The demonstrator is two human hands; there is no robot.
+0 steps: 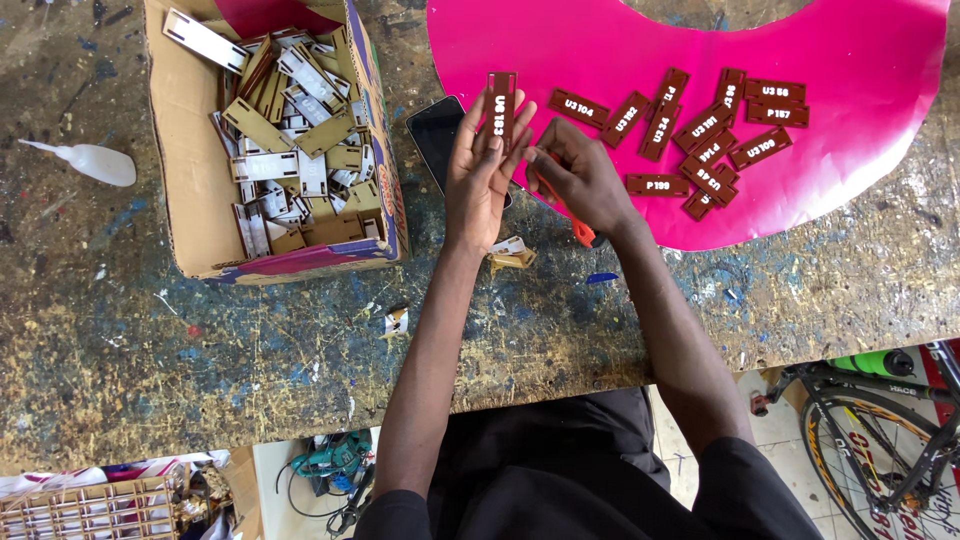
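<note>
While the left hand (483, 170) pinches a brown tag (501, 108) upright between thumb and fingertips above the bench (150, 330), the right hand (578, 180) is curled shut around an orange tool (575, 222), its fingertips close against the tag's lower edge. Behind the hands lies a dark phone (438, 135), half hidden by the left hand, beside a pink sheet (860, 60) carrying a scatter of more tags (715, 135); a cardboard box (185, 160) of pale pieces stands to the left, with a white bottle (95, 162) further left.
</note>
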